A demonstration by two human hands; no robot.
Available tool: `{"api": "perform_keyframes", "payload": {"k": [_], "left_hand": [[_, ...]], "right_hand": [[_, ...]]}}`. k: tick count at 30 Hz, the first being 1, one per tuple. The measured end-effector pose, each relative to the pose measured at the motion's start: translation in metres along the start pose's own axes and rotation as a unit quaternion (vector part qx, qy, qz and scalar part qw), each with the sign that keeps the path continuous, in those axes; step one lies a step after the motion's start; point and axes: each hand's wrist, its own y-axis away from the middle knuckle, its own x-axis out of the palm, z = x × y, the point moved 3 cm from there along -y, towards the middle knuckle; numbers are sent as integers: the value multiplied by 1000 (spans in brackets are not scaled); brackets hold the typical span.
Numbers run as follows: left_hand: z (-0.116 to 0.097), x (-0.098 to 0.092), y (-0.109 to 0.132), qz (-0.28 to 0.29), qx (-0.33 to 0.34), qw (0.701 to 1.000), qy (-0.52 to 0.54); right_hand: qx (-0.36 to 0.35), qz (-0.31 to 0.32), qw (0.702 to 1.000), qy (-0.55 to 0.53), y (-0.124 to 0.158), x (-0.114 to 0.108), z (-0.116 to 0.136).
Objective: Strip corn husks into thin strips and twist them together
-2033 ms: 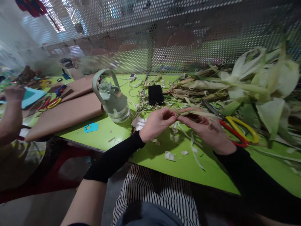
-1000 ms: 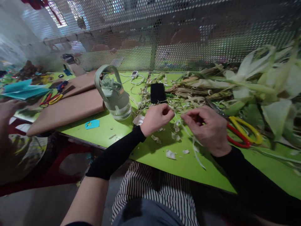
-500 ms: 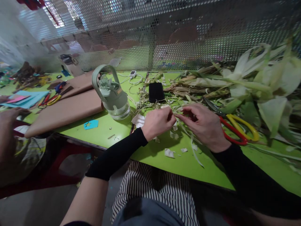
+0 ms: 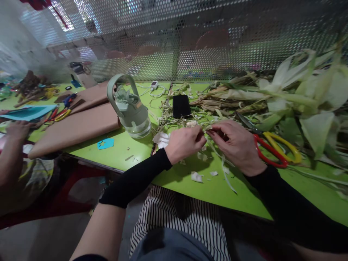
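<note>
Two bare hands met to the right of the bottle [image 4: 129, 107], just above the green table [image 4: 122, 154], and between them ran a thin, pale strip [image 4: 208, 128] of husk. The left hand [image 4: 185, 143] was curled nearly to a fist, its thumb and forefinger pinched on one end of the strip. The right hand [image 4: 236, 145] had its thumb and first fingers nipped on the same strip just beside the left's fingertips, the other fingers loosely bent (whether they touched the strip too could not be told). From the pinch the strip's loose end trailed down onto the table, nearer the person than the bottle. Right of the bottle and a little farther back lay a black phone [image 4: 181, 106], flat. Farther right of the bottle, past the right hand, lay scissors [image 4: 274, 150] with one red and one yellow handle, resting on the table just beside that hand's knuckles. Beyond them, far right of the bottle, a heap of pale green husks [image 4: 299, 94] was piled against the perforated screen [image 4: 190, 43]. Small white scraps [image 4: 196, 177] lay nearer the person than the bottle, below the hands. Just in front of the bottle, to its left, lay a blue card [image 4: 105, 144] with a yellow star; left of the bottle, brown paper [image 4: 76, 127] lay folded. Well left of the bottle, a co-worker's hand [image 4: 17, 129] rested near a blue sheet [image 4: 27, 112].
</note>
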Motion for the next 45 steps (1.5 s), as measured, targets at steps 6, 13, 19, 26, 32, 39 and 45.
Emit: {"api": "perform_keyframes", "payload": {"k": [6, 13, 19, 26, 32, 39, 45], "left_hand": [[10, -9, -6, -42, -27, 993, 110], [44, -23, -18, -58, -67, 842, 532], [57, -31, -25, -152, -109, 762, 620], [53, -43, -22, -209, -93, 710, 666], [47, -44, -20, -203, -89, 701, 678], [48, -36, -21, -190, -100, 720, 659], [35, -14, -15, -16, -106, 797, 594]], "right_hand": [[99, -47, 994, -21, -3, -4, -11], [156, -37, 986, 51, -12, -31, -38], [179, 97, 978, 49, -9, -38, -36], [177, 248, 949, 84, -9, -32, -34], [166, 429, 887, 47, 8, -25, -50], [109, 434, 893, 39, 8, -22, -51], [159, 332, 930, 11, -4, -30, -28]]}}
